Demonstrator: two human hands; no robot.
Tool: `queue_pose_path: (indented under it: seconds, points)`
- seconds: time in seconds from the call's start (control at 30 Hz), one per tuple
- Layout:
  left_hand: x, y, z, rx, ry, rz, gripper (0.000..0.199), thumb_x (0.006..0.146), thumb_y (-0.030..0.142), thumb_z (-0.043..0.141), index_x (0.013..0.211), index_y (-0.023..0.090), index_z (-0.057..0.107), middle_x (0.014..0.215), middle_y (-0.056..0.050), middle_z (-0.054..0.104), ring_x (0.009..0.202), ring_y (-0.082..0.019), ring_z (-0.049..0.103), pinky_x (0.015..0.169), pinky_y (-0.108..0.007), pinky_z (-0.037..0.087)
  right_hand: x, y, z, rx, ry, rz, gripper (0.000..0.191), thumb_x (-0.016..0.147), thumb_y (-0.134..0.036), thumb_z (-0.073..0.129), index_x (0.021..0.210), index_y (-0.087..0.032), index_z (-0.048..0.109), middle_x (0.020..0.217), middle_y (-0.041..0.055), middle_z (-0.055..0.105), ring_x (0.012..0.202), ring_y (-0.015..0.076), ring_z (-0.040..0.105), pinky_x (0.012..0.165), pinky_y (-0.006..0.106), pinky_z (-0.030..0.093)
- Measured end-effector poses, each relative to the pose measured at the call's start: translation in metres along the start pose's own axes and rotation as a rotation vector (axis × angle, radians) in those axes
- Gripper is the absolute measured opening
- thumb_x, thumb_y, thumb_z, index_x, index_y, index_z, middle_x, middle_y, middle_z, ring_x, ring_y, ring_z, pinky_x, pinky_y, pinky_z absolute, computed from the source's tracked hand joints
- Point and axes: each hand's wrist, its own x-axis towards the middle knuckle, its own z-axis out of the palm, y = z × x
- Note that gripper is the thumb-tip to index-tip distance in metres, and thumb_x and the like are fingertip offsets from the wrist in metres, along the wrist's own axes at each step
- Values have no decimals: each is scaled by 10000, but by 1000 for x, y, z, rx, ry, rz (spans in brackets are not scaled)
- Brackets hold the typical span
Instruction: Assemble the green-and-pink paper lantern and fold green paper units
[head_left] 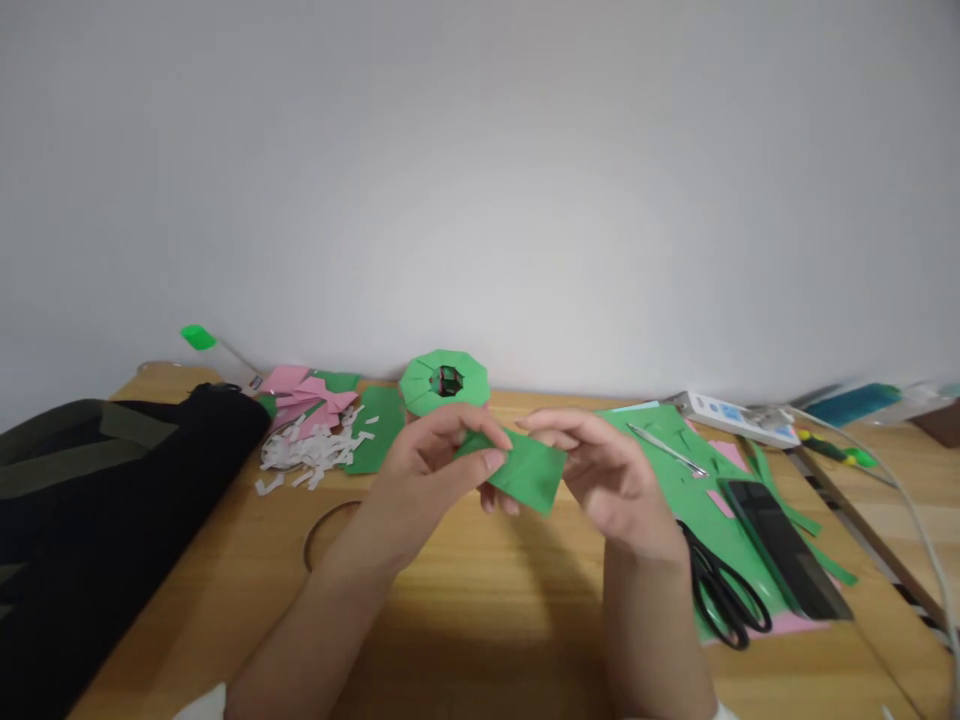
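A small piece of green paper is held up above the table in front of me. My left hand pinches its left part, with the thumb on the near face and other fingers behind. At its right edge is my right hand, fingers bent and thumb standing apart; whether its fingertips touch the paper's back is hidden. Behind the hands stands a round green folded-paper piece with a dark hole in its middle.
Black scissors, a phone and tweezers lie on green sheets at right, near a power strip. Pink paper scraps and white paper bits lie at left, beside a black bag.
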Motion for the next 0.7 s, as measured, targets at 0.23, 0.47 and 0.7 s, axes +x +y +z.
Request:
queue_pose_path:
  seconds: [0.23, 0.47, 0.7]
  points:
    - [3, 1, -4, -93, -12, -91, 203, 714, 185, 686, 891, 215, 590, 651, 49, 626, 489, -78, 581, 447, -167, 461, -2, -5, 4, -265, 54, -150, 277, 797, -100, 629, 942, -327, 694, 822, -4, 734, 750, 189, 696, 710, 377, 573]
    - [-7, 7, 1, 19, 50, 47, 275, 709, 129, 717, 915, 228, 564, 624, 76, 642, 520, -74, 599, 501, -161, 499, -2, -8, -1, -504, 47, -453, 321, 753, -38, 664, 994, -244, 710, 815, 19, 717, 728, 152, 664, 634, 273, 548]
    - [-14, 12, 3, 166, 54, 79, 268, 756, 86, 659, 921, 236, 510, 733, 79, 669, 604, -69, 668, 520, -129, 501, -4, -2, 2, -397, 119, -267, 348, 738, -121, 734, 1043, -279, 677, 829, -2, 692, 774, 143, 628, 698, 271, 533]
